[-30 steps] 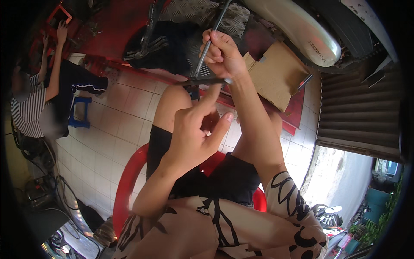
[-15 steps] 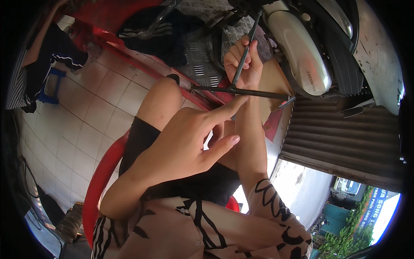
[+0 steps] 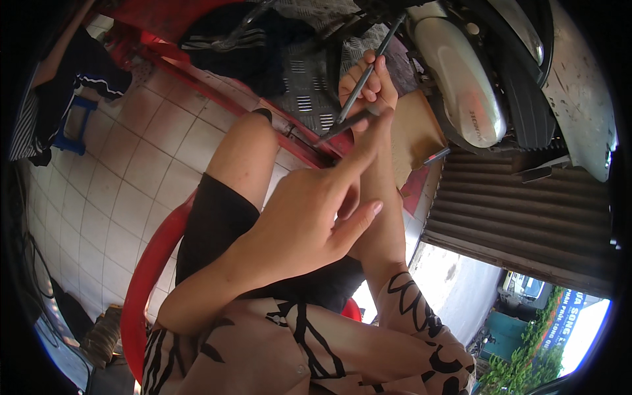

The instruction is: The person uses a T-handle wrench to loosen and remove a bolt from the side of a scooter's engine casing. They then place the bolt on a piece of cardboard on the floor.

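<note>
Tiled floor (image 3: 115, 191): pale squares, dark joints, reddish tint near the platform; bears a low blue stool (image 3: 71, 143) at far left

Red platform (image 3: 155, 23): long, straight-edged, beyond the floor; carries a patterned metal plate (image 3: 303, 103) with raised marks; also a dark cloth (image 3: 263, 69) with pale stripes, in a heap, and at right a brown cardboard piece (image 3: 415, 125), partly hidden

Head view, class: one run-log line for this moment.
right hand: gripping T-handled tool | left hand: index finger extended at crossbar | cardboard: beyond
</note>
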The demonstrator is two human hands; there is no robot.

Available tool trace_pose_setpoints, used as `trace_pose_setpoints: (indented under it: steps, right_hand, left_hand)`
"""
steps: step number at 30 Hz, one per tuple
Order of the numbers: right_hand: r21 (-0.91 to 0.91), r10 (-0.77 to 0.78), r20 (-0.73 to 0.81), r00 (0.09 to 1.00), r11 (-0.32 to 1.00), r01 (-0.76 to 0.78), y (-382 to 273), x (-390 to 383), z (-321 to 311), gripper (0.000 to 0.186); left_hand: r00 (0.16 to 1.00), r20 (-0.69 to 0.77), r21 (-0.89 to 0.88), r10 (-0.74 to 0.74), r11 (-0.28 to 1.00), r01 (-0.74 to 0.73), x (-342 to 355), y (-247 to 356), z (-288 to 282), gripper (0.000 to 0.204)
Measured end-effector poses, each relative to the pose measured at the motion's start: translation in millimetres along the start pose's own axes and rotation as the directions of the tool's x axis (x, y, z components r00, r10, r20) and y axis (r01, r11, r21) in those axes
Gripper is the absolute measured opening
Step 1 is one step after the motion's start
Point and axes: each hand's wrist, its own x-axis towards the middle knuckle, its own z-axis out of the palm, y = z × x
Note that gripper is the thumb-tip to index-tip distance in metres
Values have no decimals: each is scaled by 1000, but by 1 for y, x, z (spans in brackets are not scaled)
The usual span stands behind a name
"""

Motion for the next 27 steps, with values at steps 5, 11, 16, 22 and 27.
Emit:
trace_pose_setpoints:
  steps: [5, 11, 16, 22, 27]
  right_hand:
    - [23, -4, 7, 1000, 1000, 4, -5, 0, 1, 19]
    - [19, -22, 16, 1000, 1000, 21, -4, 4, 1, 19]
    - [64, -15, 16, 1000, 998, 14, -8, 4, -1, 19]
    - [51, -34, 14, 999, 998, 34, -9, 9, -2, 18]
    - [169, -18, 49, 999, 986, 9, -15, 9, -2, 19]
  left_hand:
    - [956, -213, 309, -200, 915, 260, -2, -24, -7, 66]
    - [998, 35, -49, -60, 997, 62, 1, -6, 0, 66]
    - [945, -184, 18, -272, 960, 280, 0, -28, -1, 66]
    - [999, 28, -52, -23, 998, 25, 2, -1, -4, 64]
    - [976, 24, -41, -218, 975, 219, -5, -20, 5, 62]
